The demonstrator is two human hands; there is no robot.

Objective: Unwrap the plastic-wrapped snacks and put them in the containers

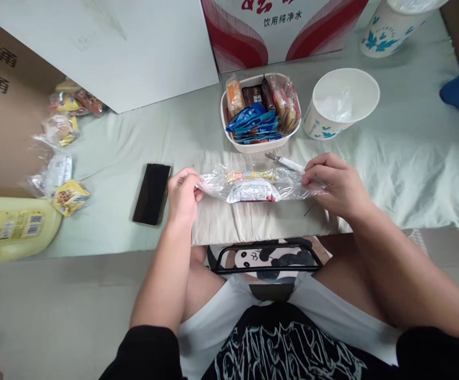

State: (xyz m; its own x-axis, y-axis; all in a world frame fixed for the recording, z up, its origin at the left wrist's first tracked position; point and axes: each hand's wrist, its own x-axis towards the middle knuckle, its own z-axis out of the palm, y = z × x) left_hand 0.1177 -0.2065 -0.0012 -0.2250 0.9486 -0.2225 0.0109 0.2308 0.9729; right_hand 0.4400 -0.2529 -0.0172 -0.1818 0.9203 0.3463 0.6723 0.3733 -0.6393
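Note:
My left hand [184, 194] pinches the left end of a clear plastic snack packet [253, 187] that lies across the cloth-covered surface [134, 142] in front of me. At the packet's right end my right hand [334, 182] is closed on the wrapper. The packet holds a white and red labelled snack. A small pair of scissors [285, 162] lies just behind the packet, close to my right hand's fingers. Beyond it stands a white bowl [226, 126] filled with wrapped snacks and blue packets.
A black phone [152, 193] lies left of my left hand. A white paper cup [342, 103] stands right of the bowl, another [391, 26] far right. Loose snack packets [61, 158] lie at the left by a yellow bottle [11, 227] and cardboard boxes [280, 26].

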